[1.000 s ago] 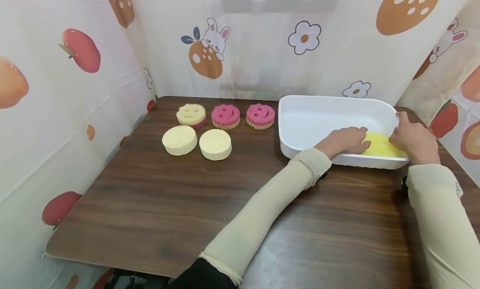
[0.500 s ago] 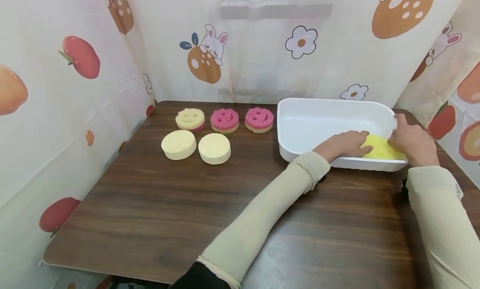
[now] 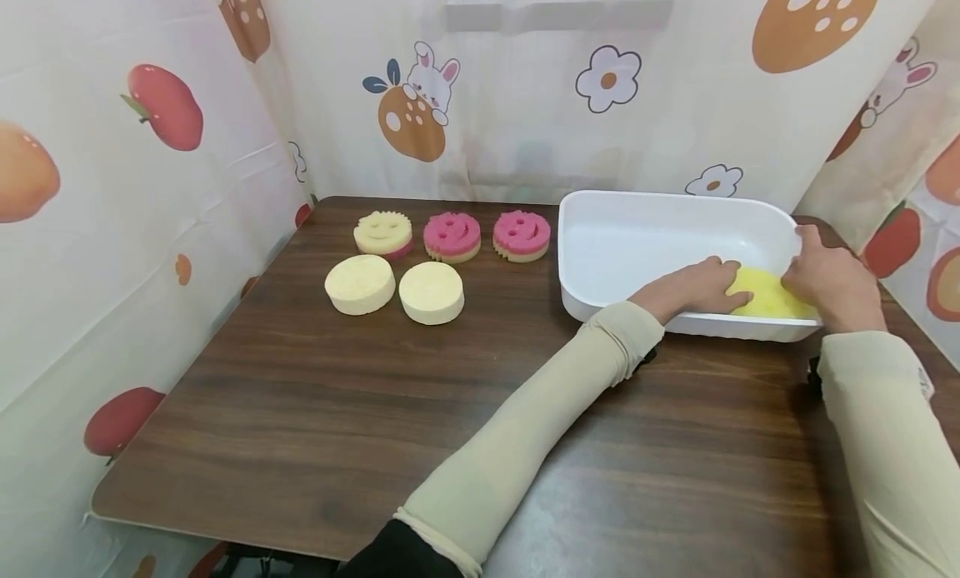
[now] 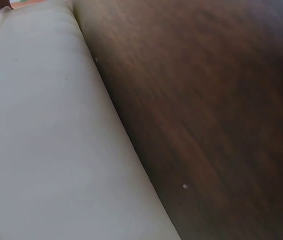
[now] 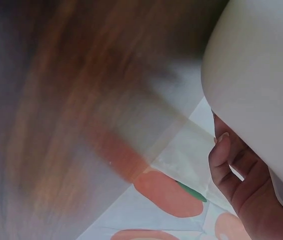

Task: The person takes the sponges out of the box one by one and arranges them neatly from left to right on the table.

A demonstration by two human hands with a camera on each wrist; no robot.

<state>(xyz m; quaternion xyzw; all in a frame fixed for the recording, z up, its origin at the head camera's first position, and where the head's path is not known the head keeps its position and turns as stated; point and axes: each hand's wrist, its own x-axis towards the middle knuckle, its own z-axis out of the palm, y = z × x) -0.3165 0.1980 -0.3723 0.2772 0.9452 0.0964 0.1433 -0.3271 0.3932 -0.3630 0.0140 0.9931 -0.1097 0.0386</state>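
Note:
A yellow sponge (image 3: 767, 295) lies at the front right corner inside the white tray (image 3: 637, 203). My left hand (image 3: 697, 288) reaches over the tray's front rim and holds the sponge's left edge, thumb in front and fingers behind. At the tray's right end, my right hand (image 3: 832, 282) grips the wall, part of it close against the sponge. In the right wrist view, fingers (image 5: 221, 150) are bent against the outside of the tray (image 5: 261, 75). The left wrist view holds only the pale sleeve (image 4: 56, 125) and the table surface.
Left of the tray stand two pink-topped smiley sponges (image 3: 521, 232) and a cream-topped one (image 3: 382, 232). Two plain cream round sponges (image 3: 360, 284) lie in front of them. The brown wooden table (image 3: 300, 411) meets printed curtains (image 3: 525, 145) at the back and sides.
The hands, sponge and tray keep nearly the same places. Only the head view has shifted slightly.

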